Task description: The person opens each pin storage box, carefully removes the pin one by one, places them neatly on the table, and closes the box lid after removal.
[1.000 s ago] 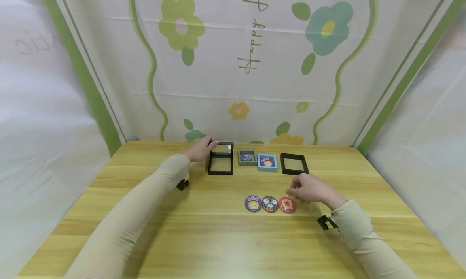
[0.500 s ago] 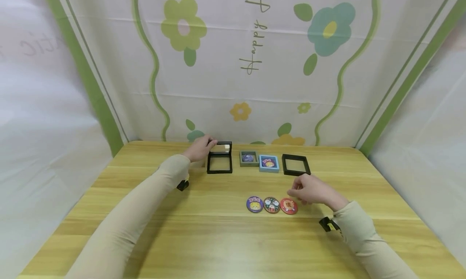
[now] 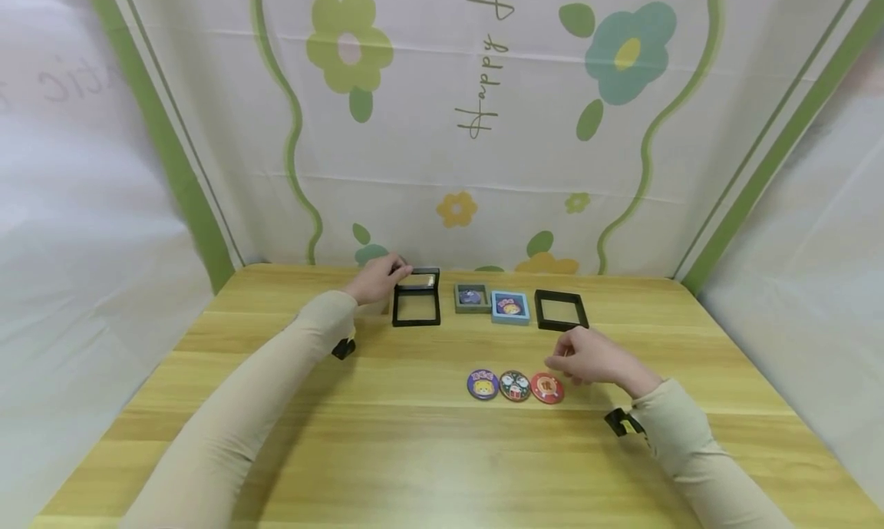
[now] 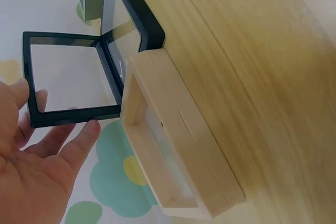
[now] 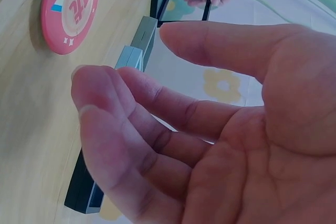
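Locate red badge (image 3: 547, 388) on counter (image 3: 449, 460), just left of right hand (image 3: 587, 356); note loosely bent fingers, thumb apart, nothing held. Farther off, locate hinged black frame (image 3: 417, 289), just right of left hand (image 3: 377, 279) (the nearer one), long axis pointing away, raised lid (image 4: 79, 117) pinched between thumb and fingers.

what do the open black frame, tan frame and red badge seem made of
Open black frame: probably rigid, smooth plastic with clear film or sheet panels, which glint. Tan frame: likely matte plastic, maybe wood; evenly coloured without obvious grain. Red badge: perhaps coated metal or plastic, from its smooth printed face and rounded edge.
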Motion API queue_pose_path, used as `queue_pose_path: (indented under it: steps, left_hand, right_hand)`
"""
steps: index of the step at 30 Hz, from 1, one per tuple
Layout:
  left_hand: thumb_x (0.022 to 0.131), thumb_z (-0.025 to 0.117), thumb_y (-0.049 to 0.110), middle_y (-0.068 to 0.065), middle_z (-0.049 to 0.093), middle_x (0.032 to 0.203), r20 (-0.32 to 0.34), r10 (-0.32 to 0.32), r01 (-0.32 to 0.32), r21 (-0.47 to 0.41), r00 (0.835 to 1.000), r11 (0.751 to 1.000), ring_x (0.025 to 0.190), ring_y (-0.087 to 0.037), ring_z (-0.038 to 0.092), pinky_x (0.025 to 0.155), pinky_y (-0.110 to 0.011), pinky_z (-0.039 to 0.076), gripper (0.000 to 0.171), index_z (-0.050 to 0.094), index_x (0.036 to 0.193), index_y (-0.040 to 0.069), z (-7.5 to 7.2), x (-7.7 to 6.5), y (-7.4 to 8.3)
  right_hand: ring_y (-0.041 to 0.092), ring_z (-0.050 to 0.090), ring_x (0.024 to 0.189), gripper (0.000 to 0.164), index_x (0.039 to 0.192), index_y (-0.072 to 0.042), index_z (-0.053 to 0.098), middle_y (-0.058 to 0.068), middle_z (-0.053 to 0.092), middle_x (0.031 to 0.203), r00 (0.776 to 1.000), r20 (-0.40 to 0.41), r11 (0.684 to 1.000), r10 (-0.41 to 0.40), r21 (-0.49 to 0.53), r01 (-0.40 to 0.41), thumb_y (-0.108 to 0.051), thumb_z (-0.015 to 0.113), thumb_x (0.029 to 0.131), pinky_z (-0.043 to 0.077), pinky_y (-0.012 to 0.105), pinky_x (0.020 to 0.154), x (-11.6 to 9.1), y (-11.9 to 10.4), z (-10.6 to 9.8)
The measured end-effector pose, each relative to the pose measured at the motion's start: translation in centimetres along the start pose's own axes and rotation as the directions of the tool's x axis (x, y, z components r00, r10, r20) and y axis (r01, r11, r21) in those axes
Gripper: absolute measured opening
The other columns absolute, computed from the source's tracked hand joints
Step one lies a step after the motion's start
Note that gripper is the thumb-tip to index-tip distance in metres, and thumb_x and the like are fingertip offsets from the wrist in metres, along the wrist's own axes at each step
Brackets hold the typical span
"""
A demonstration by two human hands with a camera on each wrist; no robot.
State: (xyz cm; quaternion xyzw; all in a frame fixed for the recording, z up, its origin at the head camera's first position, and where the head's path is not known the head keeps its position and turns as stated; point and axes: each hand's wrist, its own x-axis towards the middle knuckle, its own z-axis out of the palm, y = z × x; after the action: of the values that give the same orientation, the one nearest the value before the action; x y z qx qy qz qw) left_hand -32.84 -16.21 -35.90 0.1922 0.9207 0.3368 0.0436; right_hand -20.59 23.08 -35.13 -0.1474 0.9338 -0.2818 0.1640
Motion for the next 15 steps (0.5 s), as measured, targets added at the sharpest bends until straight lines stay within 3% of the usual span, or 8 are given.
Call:
queue_pose_path:
  steps: [15]
  left_hand:
    - [0.104, 0.052, 0.029, -0.020, 0.063, 0.107, -0.002, 0.061, -0.061, 0.027, 0.998, 0.998, 0.087, -0.024, 0.056, 0.077, -0.040, 0.048, 0.034, 0.063, 0.111, -0.002, -0.06, -0.36, -0.25]
  right_hand:
    - [0.024, 0.060, 0.059, 0.020, 0.083, -0.003, 0.065, 0.010, 0.061, 0.069, 1.000, 0.008, 1.000, 0.003, 0.008, -0.003, -0.020, 0.067, 0.094, 0.050, 0.032, 0.054, -0.17, -0.34, -0.20]
